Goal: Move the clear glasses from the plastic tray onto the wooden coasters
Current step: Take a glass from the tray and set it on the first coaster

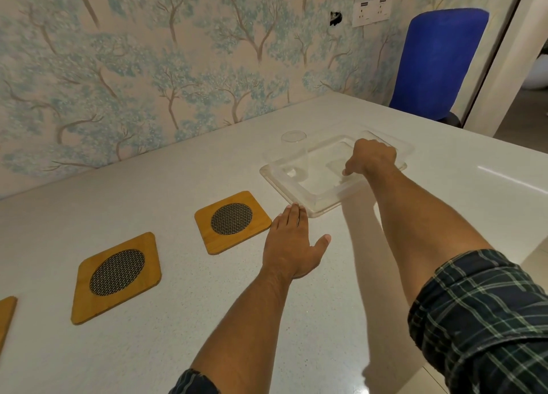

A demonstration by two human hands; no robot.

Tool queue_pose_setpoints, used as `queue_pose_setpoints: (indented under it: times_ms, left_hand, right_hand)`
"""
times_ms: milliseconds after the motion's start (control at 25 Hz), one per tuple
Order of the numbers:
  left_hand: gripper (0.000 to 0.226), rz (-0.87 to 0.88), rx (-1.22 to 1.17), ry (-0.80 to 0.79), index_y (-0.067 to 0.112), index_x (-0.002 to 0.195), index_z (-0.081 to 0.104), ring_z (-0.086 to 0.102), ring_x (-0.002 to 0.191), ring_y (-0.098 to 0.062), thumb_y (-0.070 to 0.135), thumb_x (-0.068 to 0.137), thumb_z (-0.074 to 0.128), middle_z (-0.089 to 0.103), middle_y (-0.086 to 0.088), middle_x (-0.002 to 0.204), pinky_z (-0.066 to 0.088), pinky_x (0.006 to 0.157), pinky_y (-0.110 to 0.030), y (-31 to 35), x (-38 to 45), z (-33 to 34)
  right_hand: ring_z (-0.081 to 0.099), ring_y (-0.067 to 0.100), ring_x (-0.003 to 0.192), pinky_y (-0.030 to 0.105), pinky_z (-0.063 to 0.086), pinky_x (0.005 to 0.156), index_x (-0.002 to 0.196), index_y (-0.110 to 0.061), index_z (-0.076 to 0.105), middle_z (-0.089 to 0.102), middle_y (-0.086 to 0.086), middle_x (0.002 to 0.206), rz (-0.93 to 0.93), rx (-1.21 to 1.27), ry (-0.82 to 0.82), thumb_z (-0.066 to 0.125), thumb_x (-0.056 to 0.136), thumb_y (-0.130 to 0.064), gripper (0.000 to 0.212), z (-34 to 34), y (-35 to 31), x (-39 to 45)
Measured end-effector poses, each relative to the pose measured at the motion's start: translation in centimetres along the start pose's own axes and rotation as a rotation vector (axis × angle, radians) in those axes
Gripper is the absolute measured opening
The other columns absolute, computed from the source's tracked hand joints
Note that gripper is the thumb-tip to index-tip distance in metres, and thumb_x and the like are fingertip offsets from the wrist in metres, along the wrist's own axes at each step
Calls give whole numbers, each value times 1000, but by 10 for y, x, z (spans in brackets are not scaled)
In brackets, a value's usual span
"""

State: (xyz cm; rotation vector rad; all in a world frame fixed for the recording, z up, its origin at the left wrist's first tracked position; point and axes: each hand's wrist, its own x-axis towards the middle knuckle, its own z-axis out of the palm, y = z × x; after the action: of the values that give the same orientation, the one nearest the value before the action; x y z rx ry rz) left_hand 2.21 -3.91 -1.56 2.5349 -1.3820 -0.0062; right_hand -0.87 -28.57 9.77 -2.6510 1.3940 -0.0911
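1. Tray [299,195]: clear plastic, lying flat on the tabletop [166,319]; taken here as the landmark.
2. Glass [294,153]: clear, upright, in the tray's far-left corner. A second glass seems to stand under the right hand; too faint and too covered to confirm.
3. Right hand [372,159]: inside the tray, right of the glass and apart from it, fingers curled downward. Whether they have closed on anything I cannot tell.
4. Left hand [292,245]: flat and open on the tabletop, holding nothing, fingertips touching the tray's near-left edge.
5. Coasters [232,221]: wooden with mesh centres, in a row running left and nearer from the tray; the closest lies just left of the left hand, the next [117,276] farther left. All bare.
6. Key relation: the glass stands beyond the left hand and left of the right; the coasters lie on the left-hand side. Judgement: no glass moved yet.
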Motion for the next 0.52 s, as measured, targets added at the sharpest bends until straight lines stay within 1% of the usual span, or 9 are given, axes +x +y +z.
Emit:
queue_pose_setpoints:
  times_ms: [40,120,160,240,280,400,520]
  left_hand:
    - [93,-1,0,1,7,162,7,2,157,-24,70,97,25,5,-11,171,1,125,-38,0,0,0]
    - [92,1,1,3,7,162,7,2,157,-24,70,97,25,5,-11,171,1,124,-38,0,0,0]
    - [92,1,0,0,8,162,7,2,157,-24,70,97,25,5,-11,171,1,125,-38,0,0,-1]
    - [92,1,6,-5,8,162,6,1,157,-24,70,97,25,4,-11,171,1,125,-39,0,0,-1]
    - [92,1,10,-7,8,162,5,1,157,-24,70,97,25,4,-11,171,1,125,-39,0,0,-1]
    - [92,1,13,-5,9,162,5,2,157,-24,71,97,24,4,-10,171,2,125,-39,0,0,-1]
    - [92,2,16,1,9,162,6,3,157,-24,71,97,24,6,-10,171,3,125,-39,0,0,-1]
  right_hand:
    - [62,28,105,37,37,78,122,-16,62,66,6,111,-5,-28,-7,80,78,-42,54,1,1,-1]
    - [62,26,98,37,37,81,120,-17,64,64,4,101,-10,-78,1,77,81,-37,46,4,0,-2]
    - [62,25,98,38,37,85,122,-18,63,64,4,101,-15,-97,4,75,83,-36,45,6,0,-2]
    - [62,26,105,39,38,93,130,-21,58,66,4,113,-36,-116,9,73,85,-35,50,9,-2,-1]
    - [61,26,108,39,38,94,133,-22,56,66,4,117,-51,-111,10,74,84,-34,53,10,-3,0]
    - [59,29,114,41,40,96,138,-23,52,63,7,127,-93,-51,15,80,79,-34,66,8,-8,5]
    - [57,31,114,41,45,90,135,-20,53,61,10,126,-114,19,86,83,74,-36,70,5,-17,12]
